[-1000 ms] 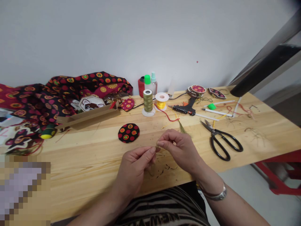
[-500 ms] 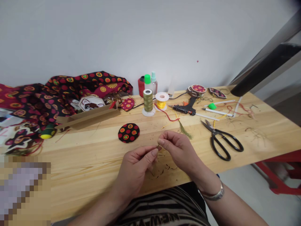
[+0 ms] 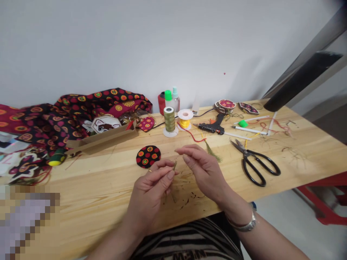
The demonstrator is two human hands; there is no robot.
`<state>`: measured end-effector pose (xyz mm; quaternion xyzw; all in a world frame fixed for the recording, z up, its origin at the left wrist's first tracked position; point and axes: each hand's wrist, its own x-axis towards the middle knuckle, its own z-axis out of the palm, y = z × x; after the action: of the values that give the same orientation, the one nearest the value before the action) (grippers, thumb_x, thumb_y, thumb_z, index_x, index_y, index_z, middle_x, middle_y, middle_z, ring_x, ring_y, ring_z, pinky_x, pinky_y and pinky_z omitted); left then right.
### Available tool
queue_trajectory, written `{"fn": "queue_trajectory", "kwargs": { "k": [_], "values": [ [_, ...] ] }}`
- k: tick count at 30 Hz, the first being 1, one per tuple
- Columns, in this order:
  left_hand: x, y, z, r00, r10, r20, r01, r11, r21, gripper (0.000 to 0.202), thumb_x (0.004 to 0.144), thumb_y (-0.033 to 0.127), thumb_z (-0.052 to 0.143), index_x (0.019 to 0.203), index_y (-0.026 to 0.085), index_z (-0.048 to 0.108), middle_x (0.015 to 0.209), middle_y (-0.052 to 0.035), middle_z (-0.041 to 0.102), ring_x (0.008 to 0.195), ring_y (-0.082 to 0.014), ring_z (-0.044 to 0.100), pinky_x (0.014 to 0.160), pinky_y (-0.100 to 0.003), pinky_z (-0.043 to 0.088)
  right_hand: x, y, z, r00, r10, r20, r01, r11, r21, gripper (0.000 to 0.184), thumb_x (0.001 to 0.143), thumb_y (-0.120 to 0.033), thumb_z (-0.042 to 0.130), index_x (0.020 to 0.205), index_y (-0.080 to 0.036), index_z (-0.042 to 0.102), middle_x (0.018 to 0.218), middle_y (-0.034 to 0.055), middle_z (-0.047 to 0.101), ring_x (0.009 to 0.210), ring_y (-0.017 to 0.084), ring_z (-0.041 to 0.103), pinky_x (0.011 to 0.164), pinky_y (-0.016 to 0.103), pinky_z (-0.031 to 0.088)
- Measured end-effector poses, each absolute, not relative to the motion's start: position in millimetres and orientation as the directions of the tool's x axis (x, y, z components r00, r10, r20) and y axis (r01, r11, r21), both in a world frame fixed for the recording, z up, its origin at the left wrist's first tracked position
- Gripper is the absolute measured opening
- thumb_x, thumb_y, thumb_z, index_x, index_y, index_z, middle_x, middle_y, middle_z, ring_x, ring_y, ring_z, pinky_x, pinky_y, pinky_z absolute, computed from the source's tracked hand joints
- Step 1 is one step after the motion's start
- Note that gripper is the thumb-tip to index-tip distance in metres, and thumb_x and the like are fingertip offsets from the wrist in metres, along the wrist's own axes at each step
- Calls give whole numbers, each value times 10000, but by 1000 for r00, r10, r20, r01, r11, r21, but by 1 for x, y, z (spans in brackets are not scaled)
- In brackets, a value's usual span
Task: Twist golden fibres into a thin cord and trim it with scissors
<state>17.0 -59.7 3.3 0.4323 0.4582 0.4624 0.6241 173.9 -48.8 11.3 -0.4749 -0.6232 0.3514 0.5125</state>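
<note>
Between the thumb and fingertips of my left hand (image 3: 154,186) is a small bundle of olive-green thread (image 3: 175,166). Its strands also hang below the fingers. My right hand (image 3: 203,169) hovers just to the right, thumb and fingers a little apart, with nothing visible between them. Beyond my left hand lies a round patterned fabric piece (image 3: 148,156), black with red and orange motifs. A green tassel (image 3: 213,151) on a red and yellow cord rests behind my right hand. Large black-handled scissors (image 3: 252,160) lie open to the right.
Olive thread spool (image 3: 169,120), yellow cord spool (image 3: 185,119), bottles (image 3: 175,99) and a glue gun (image 3: 213,126) stand or lie at the back. On the left are patterned cloth (image 3: 103,97) and a cardboard box (image 3: 104,141). Dark thread scraps (image 3: 193,195) litter the table near my hands.
My right hand has let go of the thread and moved slightly away from my left. My left hand keeps its pinch and has shifted a little left. The view has tilted slightly.
</note>
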Motion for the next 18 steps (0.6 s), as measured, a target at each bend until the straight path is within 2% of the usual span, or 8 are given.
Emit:
{"fn": "queue_trajectory", "kwargs": {
  "k": [2,4,6,9,13,16,18],
  "values": [
    [14,-57,5,102,990,-95,-147,109,983,82,743,219,692,780,229,765,1131,-44,567,1052,-186,511,772,-246,451,176,-48,12,-105,928,357,263,372,-890,418,861,-60,405,1219,-233,532,1223,63,550,1152,162,485,987,359,386],
    [12,-54,7,75,997,-31,-147,41,988,113,755,200,680,806,256,764,1189,-38,556,1192,-207,432,957,-300,371,178,-47,14,-249,898,362,263,423,-867,579,824,3,368,1351,-235,382,1341,63,474,1247,155,409,1052,384,332],
    [11,-50,11,60,998,8,-182,3,983,139,760,188,675,822,278,761,1264,-24,525,1239,-216,396,1043,-349,290,179,-47,18,-372,862,345,242,448,-860,690,779,39,359,1413,-218,261,1402,68,418,1302,147,350,1093,393,281],
    [12,-46,21,35,999,7,-224,1,974,112,750,207,682,794,272,762,1381,2,438,1263,-236,368,1071,-387,261,177,-47,24,-452,836,311,185,429,-884,776,733,44,393,1435,-213,188,1443,66,368,1335,151,308,1118,403,236],
    [13,-41,32,9,1000,-23,-278,25,960,75,719,213,703,745,252,762,1472,47,331,1306,-247,307,1076,-365,265,166,-44,28,-448,847,285,-68,285,-956,726,776,-11,448,1423,-254,226,1421,46,406,1312,159,355,1092,393,293],
    [15,-39,35,24,998,-56,-326,61,943,81,732,214,689,762,242,759,1498,66,281,1331,-237,267,1068,-328,273,155,-40,28,-432,870,238,-274,125,-954,559,836,-107,492,1362,-244,363,1349,54,493,1243,159,447,1055,377,348],
    [15,-38,34,23,997,-80,-359,83,930,83,734,219,690,777,242,757,1485,60,308,1320,-224,286,1041,-301,307,149,-38,28,-416,887,200,-363,40,-931,446,851,-157,514,1289,-225,462,1259,54,569,1169,151,510,1017,359,385]
  ]
}}
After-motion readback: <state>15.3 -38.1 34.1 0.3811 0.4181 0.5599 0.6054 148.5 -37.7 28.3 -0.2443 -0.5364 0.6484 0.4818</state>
